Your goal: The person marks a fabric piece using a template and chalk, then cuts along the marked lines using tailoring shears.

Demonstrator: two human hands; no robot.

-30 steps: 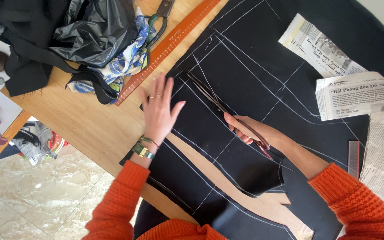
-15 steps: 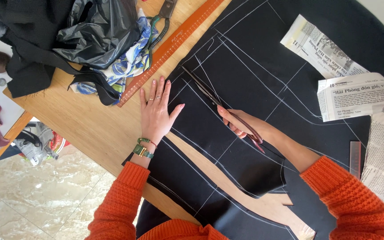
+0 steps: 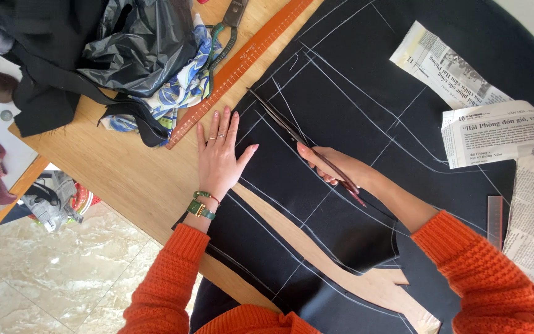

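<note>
I am seeing the right hand (image 3: 335,168) clenched around the handles of a pair of long scissors (image 3: 301,143), its grip closed on them with the blades pointing away from the hand, up and to the left across the black fabric (image 3: 366,105). The blades are lying along one of the white chalk lines (image 3: 403,133) drawn on the cloth, and I cannot tell whether they are parted or shut. The left hand (image 3: 219,158) is lying flat with its grip released, fingers spread, pressing down at the edge of the fabric just to the left of the scissor blades; it is wearing rings, a green watch and a bracelet. Between the two hands and nearer to me, a long cut is opening the fabric, and the wooden table (image 3: 125,179) is showing through it as a pale strip. Just beyond the left hand's fingertips an orange-brown ruler (image 3: 242,62) is lying slantwise on the table, touching the fabric's edge. Further out beyond that hand I am seeing a black plastic bag (image 3: 137,43) on a blue patterned cloth (image 3: 183,86), with dark garments beside them. Well to the right of the right hand, newspaper sheets (image 3: 502,133) are resting on the fabric. Both sleeves are orange knit
</note>
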